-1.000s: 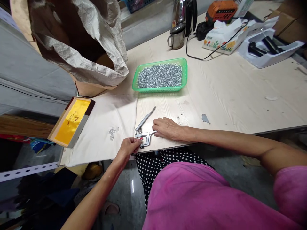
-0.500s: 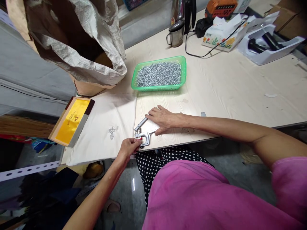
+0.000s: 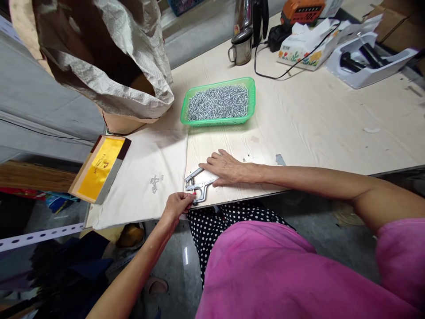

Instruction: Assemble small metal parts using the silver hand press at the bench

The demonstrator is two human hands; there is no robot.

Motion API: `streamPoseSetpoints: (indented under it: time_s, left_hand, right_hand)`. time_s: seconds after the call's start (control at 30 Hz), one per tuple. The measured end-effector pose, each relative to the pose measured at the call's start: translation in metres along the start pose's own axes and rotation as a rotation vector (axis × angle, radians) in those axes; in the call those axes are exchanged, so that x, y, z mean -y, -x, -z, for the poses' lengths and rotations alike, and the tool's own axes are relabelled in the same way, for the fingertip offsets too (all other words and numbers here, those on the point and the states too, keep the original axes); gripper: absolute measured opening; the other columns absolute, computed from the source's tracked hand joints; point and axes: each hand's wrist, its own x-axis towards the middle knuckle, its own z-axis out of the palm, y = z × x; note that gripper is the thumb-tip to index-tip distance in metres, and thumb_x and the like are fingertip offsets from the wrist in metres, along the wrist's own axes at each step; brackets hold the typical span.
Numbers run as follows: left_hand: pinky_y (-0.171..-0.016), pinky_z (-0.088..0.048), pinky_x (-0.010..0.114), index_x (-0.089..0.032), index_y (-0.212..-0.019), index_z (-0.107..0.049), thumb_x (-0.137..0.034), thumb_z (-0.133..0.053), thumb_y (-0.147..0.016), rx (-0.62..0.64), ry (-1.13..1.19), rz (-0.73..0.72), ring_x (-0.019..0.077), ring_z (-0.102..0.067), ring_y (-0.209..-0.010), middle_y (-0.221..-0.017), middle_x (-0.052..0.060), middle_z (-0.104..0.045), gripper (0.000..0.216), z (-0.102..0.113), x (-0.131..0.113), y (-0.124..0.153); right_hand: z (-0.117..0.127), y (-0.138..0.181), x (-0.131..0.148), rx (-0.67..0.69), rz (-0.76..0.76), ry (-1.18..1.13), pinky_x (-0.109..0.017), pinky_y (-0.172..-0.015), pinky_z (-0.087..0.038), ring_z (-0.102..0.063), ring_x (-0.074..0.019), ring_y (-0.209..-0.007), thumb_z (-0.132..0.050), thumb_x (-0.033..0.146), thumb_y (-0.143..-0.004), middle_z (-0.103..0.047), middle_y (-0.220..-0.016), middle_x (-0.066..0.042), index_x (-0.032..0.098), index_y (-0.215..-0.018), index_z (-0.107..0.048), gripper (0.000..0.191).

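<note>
Silver snap-fastener pliers (image 3: 201,188) lie at the table's front edge, with a spring between their arms and a red part at the jaw. My right hand (image 3: 226,168) rests over the handles, fingers on the upper one and thumb by the lower one. At the jaw, my left hand (image 3: 177,206) pinches with thumb and fingertips; what is between them is too small and hidden to make out. A little pile of small clear pieces (image 3: 154,183) lies on the white cloth (image 3: 133,195) left of the pliers.
Behind the pliers stands a green basket (image 3: 219,122) full of small silvery metal pieces. A yellow-lined box (image 3: 99,170) and a large woven sack (image 3: 156,93) are at left. A metal mug (image 3: 241,48), tissue pack (image 3: 297,53) and white tray (image 3: 361,79) stand farther back.
The upper handle of the pliers sits slightly lower under my right hand, and my right forearm has shifted a little toward me. My left hand stays at the jaw.
</note>
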Motion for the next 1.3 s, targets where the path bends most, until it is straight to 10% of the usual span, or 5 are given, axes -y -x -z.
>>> streamPoseSetpoints:
  time_s: [0.27, 0.43, 0.6, 0.73, 1.3]
  left_hand:
    - [-0.056, -0.043, 0.027, -0.017, -0.068, -0.067, -0.07, -0.074, -0.069, -0.008, -0.094, -0.115, 0.0152, -0.056, -0.056, -0.059, 0.001, -0.061, 0.053, 0.016, 0.01, 0.008]
    - [-0.083, -0.057, 0.037, -0.017, -0.106, -0.074, -0.051, -0.064, -0.092, -0.309, -0.451, -0.571, 0.0255, -0.07, -0.092, -0.1, 0.01, -0.073, 0.038, 0.011, 0.007, 0.009]
    - [-0.109, -0.049, 0.052, -0.016, -0.143, -0.056, -0.044, -0.072, -0.093, -0.174, -0.755, -0.949, 0.0337, -0.058, -0.129, -0.141, 0.018, -0.063, 0.06, -0.02, -0.015, -0.027]
    - [-0.105, -0.05, 0.053, -0.015, -0.151, -0.045, -0.044, -0.071, -0.094, -0.074, -0.942, -0.979, 0.0342, -0.06, -0.12, -0.135, 0.018, -0.065, 0.069, -0.026, -0.03, -0.047]
    - [-0.088, -0.053, 0.042, -0.017, -0.12, -0.063, -0.032, -0.054, -0.104, -0.14, -1.15, -0.932, 0.0296, -0.061, -0.104, -0.106, 0.012, -0.067, 0.024, -0.035, -0.032, -0.035]
  right_hand:
    - [-0.005, 0.003, 0.001, -0.037, -0.01, -0.029, -0.038, -0.085, -0.032, -0.051, -0.0286, -0.105, -0.075, 0.039, -0.093, -0.065, -0.118, -0.013, 0.014, -0.139, -0.054, 0.056]
    - [-0.008, 0.0, 0.002, -0.04, -0.004, -0.04, -0.038, -0.083, -0.033, -0.051, -0.0277, -0.105, -0.075, 0.036, -0.093, -0.065, -0.119, -0.013, 0.014, -0.138, -0.053, 0.055]
    - [-0.01, 0.001, 0.001, -0.037, -0.014, -0.085, -0.042, -0.088, -0.039, -0.053, -0.0311, -0.109, -0.077, 0.045, -0.091, -0.064, -0.126, -0.017, 0.01, -0.144, -0.048, 0.07]
    - [-0.001, 0.01, -0.007, 0.006, -0.07, -0.095, -0.043, -0.091, -0.043, -0.054, -0.0328, -0.11, -0.088, 0.047, -0.078, -0.062, -0.127, -0.021, 0.005, -0.143, -0.049, 0.087]
    - [-0.011, 0.009, -0.003, -0.03, -0.073, -0.036, -0.036, -0.083, -0.042, -0.053, -0.0251, -0.098, -0.065, 0.029, -0.101, -0.067, -0.103, -0.012, 0.012, -0.106, -0.07, 0.019]
